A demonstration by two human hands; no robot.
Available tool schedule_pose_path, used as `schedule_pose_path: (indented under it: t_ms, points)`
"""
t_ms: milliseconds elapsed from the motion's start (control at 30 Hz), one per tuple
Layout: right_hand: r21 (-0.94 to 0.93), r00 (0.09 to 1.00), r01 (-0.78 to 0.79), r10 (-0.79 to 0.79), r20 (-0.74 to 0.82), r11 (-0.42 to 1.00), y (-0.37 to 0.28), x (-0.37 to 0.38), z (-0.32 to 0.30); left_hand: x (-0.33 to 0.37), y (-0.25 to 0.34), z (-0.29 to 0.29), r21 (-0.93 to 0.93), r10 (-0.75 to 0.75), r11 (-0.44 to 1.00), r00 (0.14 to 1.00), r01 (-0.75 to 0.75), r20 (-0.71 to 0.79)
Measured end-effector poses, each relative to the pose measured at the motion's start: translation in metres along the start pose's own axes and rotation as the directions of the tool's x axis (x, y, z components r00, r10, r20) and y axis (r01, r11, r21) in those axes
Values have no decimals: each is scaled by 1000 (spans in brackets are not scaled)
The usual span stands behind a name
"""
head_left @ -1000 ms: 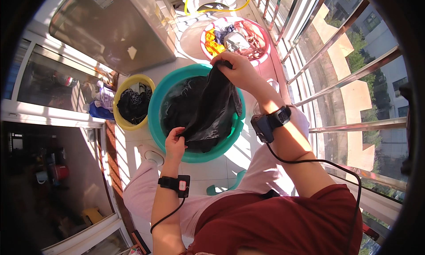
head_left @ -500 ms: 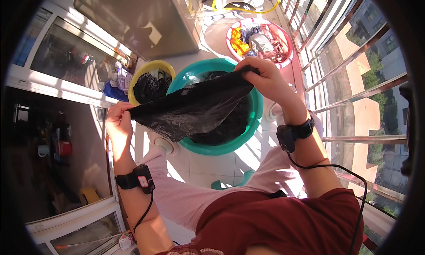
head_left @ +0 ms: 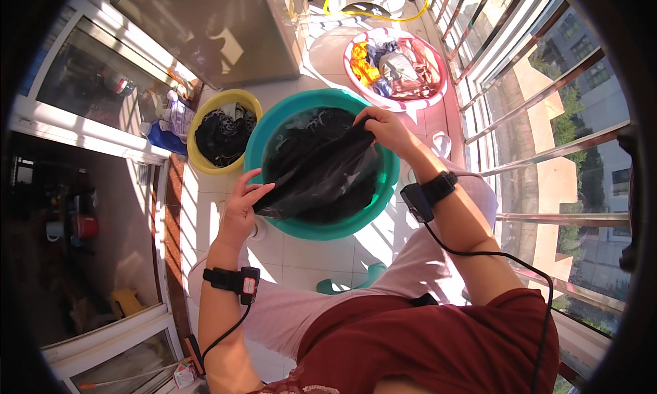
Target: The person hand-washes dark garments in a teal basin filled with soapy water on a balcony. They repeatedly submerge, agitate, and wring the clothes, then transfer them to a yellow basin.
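Note:
A wet black garment (head_left: 318, 168) slants across the teal basin (head_left: 391, 188), which has dark cloth and water in it. My right hand (head_left: 387, 128) pinches its upper right corner just above the basin's right side. My left hand (head_left: 239, 206) is at the basin's left rim, thumb and forefinger spread apart. Its thumb tip touches the garment's left edge, and the garment's lower left end lies beside the palm near the rim. Whether the other fingers are on the cloth is hidden.
Left of the basin stands a yellow tub (head_left: 195, 144) of dark clothes, beside a blue bottle (head_left: 163, 139). A pink-rimmed basin (head_left: 441, 86) of colourful clothes sits at the far right. Barred windows (head_left: 547, 137) line the right side. A yellow hose (head_left: 328, 0) lies at the back.
The garment was stretched wide above the basin; now it has come down into it. My left hand has moved right and its fingers have parted. My right hand has lowered slightly.

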State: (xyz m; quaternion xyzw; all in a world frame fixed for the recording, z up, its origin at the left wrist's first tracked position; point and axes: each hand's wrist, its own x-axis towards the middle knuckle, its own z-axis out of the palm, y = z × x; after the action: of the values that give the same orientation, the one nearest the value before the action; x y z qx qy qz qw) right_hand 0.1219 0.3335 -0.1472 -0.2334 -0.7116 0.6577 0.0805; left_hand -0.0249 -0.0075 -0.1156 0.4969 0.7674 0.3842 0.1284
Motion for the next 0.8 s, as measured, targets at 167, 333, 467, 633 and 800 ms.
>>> schedule_pose_path:
  t_ms: [167, 333, 467, 633, 800]
  points:
    - [103, 998, -65, 65, 0, 993, -1, 2, 1, -5, 21, 6, 322, 57, 943, 993, -88, 104]
    - [121, 998, -56, 61, -34, 991, -3, 1, -1, -16, 33, 15, 395, 162, 892, 972, -219, 173]
    - [54, 999, -44, 45, -23, 998, -7, -4, -2, -25, 22, 13, 474, -82, 880, 990, 18, 113]
    - [-38, 1000, 10, -10, 1, 999, -8, -12, 1, -23, 0, -10, 324, -182, 937, 975, 133, 125]
    - [-45, 957, 268, -260, 125, 962, -4, -11, -4, -22, 7, -13, 71, -203, 979, 959, 193, 197]
